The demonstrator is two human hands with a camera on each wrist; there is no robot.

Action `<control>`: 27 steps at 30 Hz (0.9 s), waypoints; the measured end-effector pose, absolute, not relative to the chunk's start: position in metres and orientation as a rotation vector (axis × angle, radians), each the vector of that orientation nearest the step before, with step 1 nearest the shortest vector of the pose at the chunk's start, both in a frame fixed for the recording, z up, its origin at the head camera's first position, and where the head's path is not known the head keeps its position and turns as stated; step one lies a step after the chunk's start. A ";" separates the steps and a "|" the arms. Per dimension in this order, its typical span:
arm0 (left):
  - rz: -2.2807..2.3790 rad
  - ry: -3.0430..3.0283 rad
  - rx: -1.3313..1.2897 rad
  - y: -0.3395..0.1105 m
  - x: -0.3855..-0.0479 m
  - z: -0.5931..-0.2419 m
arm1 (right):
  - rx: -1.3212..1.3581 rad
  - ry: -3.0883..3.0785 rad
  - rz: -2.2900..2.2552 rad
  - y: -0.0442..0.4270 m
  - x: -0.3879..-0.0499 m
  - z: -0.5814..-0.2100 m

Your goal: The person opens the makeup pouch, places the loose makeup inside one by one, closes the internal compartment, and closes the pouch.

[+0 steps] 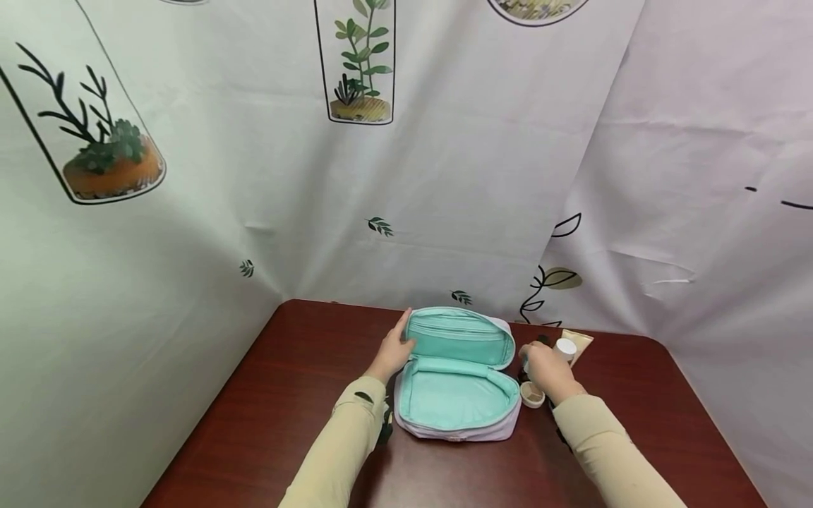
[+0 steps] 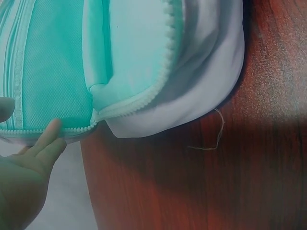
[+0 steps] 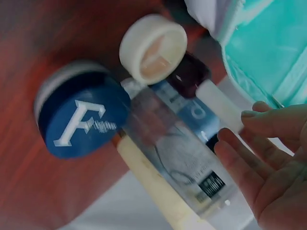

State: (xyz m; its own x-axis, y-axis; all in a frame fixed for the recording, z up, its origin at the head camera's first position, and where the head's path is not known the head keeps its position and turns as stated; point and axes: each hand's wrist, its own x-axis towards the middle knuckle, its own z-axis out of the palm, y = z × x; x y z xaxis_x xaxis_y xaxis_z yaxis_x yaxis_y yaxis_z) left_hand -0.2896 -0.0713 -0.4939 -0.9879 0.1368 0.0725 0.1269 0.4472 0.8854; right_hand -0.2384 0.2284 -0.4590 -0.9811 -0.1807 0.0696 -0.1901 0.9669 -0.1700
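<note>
Left hand [image 1: 390,355], digits spread, touches the edge of the lid [image 1: 457,347] of the teal-lined case [image 1: 459,403], lower center of the head frame. Right hand [image 3: 278,170] is at a white cap [image 3: 218,104], right of center in the right-wrist frame; whether it grips cannot be told.

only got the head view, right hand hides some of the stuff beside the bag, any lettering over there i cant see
Observer: Yes, the right wrist view shows a blue round container with a large white F on it.
Operator: ok and by the bag's left side, anything tiny im missing
Observer: The left wrist view shows a thin pale thread on the table, right by the edge of the bag.
</note>
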 end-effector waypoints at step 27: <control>1.666 2.688 0.215 -0.069 -0.292 -0.493 | 0.239 -3.062 0.350 0.222 -0.242 -0.478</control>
State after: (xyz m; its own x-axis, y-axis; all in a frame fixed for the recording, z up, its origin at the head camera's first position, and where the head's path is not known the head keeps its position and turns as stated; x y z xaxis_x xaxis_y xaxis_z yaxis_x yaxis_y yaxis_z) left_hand -0.2924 -0.0694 -0.4934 -0.9904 0.1000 0.0956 0.1301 0.4383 0.8893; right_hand -0.2423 0.2217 -0.4780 -0.9868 -0.1471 0.0673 -0.1584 0.9624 -0.2205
